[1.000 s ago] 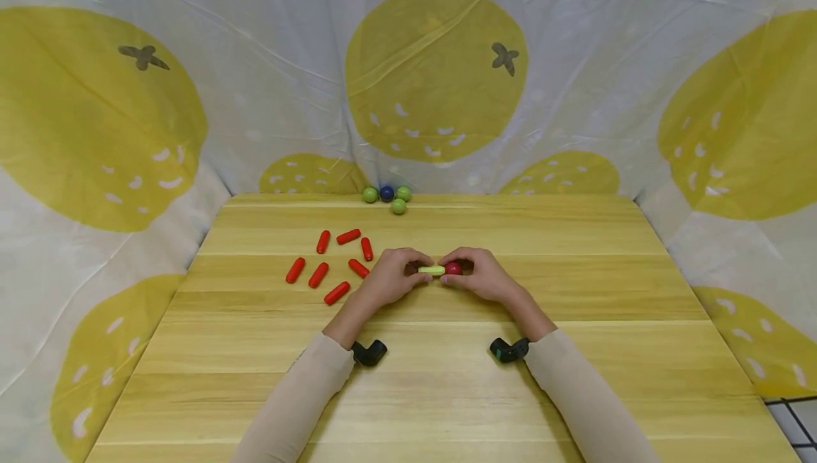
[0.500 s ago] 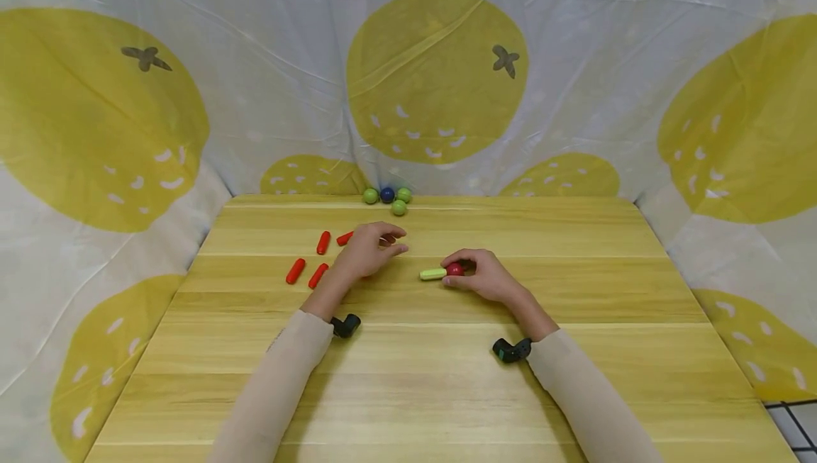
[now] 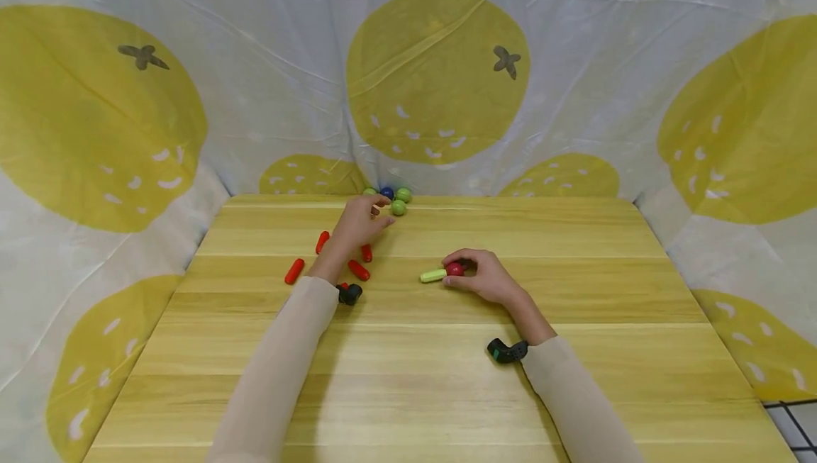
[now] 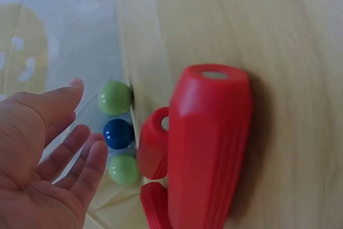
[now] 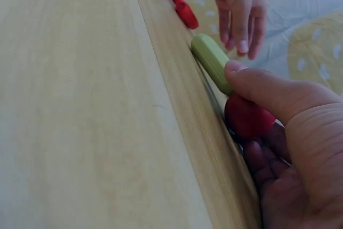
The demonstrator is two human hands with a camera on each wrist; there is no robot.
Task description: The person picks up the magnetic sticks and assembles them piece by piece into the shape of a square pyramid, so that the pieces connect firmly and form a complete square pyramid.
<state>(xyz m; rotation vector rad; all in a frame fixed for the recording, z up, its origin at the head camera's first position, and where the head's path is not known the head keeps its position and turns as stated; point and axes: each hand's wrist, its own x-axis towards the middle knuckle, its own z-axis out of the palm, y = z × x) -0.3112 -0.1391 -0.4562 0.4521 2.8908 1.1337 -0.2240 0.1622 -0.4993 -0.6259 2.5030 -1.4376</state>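
My right hand (image 3: pixel 481 275) pinches a dark red ball (image 3: pixel 454 269) between thumb and fingers, low over the table. From the ball a short yellow-green stick (image 3: pixel 433 276) sticks out to the left, joined end-on, as the right wrist view also shows. My left hand (image 3: pixel 362 222) is stretched toward the back of the table, fingers apart and holding nothing. Its fingertips are close to a green ball (image 3: pixel 398 208) and a blue ball (image 3: pixel 386 194); another green ball (image 3: pixel 403 195) sits behind, and a further one is partly hidden by the hand.
Several red sticks lie around and beneath my left forearm, among them one red stick (image 3: pixel 359 269) in plain view. A nearby red stick (image 4: pixel 209 148) has a silver disc in its end. The wooden table (image 3: pixel 574 378) ends at a fruit-print cloth (image 3: pixel 574 94).
My left hand has let go of the yellow-green stick and moved left and back to the balls. My right hand still holds the red ball in nearly the same place.
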